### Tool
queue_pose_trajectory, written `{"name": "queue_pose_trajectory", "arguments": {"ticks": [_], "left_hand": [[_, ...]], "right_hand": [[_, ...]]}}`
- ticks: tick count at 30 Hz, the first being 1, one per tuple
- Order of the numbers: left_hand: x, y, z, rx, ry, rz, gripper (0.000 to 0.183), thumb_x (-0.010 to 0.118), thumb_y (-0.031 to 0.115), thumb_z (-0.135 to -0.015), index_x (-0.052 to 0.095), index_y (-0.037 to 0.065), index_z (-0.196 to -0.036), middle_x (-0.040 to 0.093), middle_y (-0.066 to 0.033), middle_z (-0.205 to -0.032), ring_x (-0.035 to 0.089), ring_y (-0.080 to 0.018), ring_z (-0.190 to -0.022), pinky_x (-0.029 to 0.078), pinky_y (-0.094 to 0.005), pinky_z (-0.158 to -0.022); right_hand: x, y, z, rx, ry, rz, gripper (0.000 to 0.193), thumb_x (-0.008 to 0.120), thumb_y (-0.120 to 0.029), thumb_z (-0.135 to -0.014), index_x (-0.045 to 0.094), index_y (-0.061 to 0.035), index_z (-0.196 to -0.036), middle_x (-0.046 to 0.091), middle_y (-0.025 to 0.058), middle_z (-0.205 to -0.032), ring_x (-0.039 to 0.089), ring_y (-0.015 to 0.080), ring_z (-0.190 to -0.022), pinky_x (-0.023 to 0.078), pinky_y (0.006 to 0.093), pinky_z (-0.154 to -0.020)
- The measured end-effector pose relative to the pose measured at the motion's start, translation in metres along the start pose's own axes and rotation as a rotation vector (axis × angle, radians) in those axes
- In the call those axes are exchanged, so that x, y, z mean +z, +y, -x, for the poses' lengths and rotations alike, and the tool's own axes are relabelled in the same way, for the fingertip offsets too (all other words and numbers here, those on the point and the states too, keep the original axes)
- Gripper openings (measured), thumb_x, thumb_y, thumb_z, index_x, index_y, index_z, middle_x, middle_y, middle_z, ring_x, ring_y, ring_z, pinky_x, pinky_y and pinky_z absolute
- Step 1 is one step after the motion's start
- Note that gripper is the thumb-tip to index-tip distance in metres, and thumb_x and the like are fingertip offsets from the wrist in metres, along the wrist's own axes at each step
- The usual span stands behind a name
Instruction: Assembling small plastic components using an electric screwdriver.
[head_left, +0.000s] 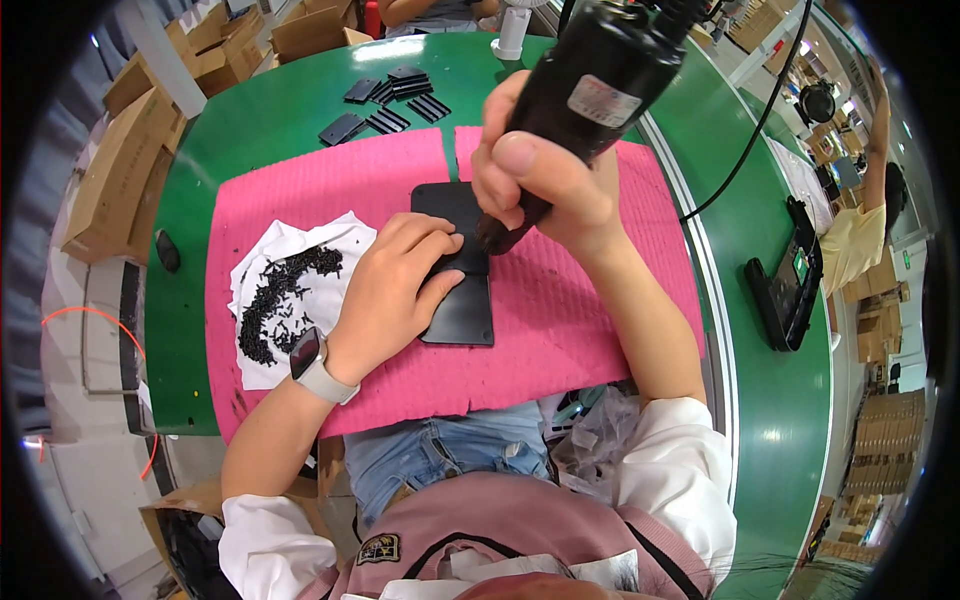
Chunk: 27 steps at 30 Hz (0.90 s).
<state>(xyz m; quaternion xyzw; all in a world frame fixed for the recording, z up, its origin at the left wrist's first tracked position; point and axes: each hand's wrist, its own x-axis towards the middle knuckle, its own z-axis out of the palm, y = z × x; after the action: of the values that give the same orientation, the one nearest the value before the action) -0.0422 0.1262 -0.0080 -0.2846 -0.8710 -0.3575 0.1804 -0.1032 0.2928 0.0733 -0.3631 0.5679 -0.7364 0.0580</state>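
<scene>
My right hand (555, 175) is wrapped round a thick black electric screwdriver (590, 95), tilted with its lower end over the right edge of a flat black panel (440, 200). Whether its tip touches the panel is hidden. Another flat black piece (462, 312) lies against the panel on the near side. My left hand (395, 275) holds the panel down, with bent fingertips on it and the thumb near the seam between the two pieces. Left of that hand, many small black screws (275, 290) are spread over a white cloth (262, 375).
Beneath the work lies a pink foam mat (600, 330) on a green table (250, 120). Several black parts (385, 100) are piled at the far side. A black cable (760, 135) hangs at the right, near an open black case (785, 285). Another person (430, 12) sits opposite.
</scene>
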Motion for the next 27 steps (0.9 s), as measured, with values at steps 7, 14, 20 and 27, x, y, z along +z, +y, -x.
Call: {"name": "queue_pose_trajectory", "arguments": {"ticks": [7,14,20,27], "left_hand": [[0.001,-0.001,0.0,-0.01,0.017,0.007,0.024,0.068,0.004,-0.071,0.06,-0.001,-0.093,0.059,-0.0141,-0.1,0.055,-0.0324,-0.095,0.046,-0.0386,-0.081],[-0.004,0.003,-0.006,-0.013,0.0,-0.036,0.023,0.068,0.005,-0.072,0.06,-0.002,-0.093,0.059,-0.0141,-0.1,0.055,-0.0331,-0.094,0.046,-0.0389,-0.081],[0.0,0.03,-0.019,0.001,-0.106,-0.28,0.043,0.072,0.032,-0.073,0.059,0.0,-0.098,0.06,-0.0126,-0.095,0.056,-0.0315,-0.093,0.048,-0.0393,-0.074],[0.017,0.055,-0.035,-0.152,-0.247,-0.669,0.081,0.079,0.053,-0.054,0.053,-0.002,-0.108,0.052,-0.0163,-0.111,0.049,-0.0332,-0.104,0.05,-0.0428,-0.077]], "right_hand": [[-0.002,0.006,-0.005,0.013,-0.042,-0.045,0.023,0.059,-0.018,-0.08,0.047,0.0008,-0.087,0.046,0.0062,-0.051,0.041,0.0119,-0.039,0.035,0.0249,-0.039],[0.0,0.002,-0.003,0.004,0.013,-0.085,0.016,0.062,-0.008,-0.078,0.05,0.0026,-0.082,0.05,0.0066,-0.054,0.045,0.0115,-0.04,0.035,0.0245,-0.039],[0.004,0.005,0.004,-0.246,0.035,0.21,0.025,0.077,-0.009,-0.069,0.058,-0.0021,-0.084,0.059,-0.0001,-0.075,0.054,0.0064,-0.067,0.043,0.0212,-0.059],[-0.049,-0.017,0.013,0.152,0.288,0.163,0.052,0.076,-0.021,-0.071,0.049,0.0019,-0.11,0.056,0.006,-0.07,0.054,0.0119,-0.051,0.044,0.0262,-0.046]]}}
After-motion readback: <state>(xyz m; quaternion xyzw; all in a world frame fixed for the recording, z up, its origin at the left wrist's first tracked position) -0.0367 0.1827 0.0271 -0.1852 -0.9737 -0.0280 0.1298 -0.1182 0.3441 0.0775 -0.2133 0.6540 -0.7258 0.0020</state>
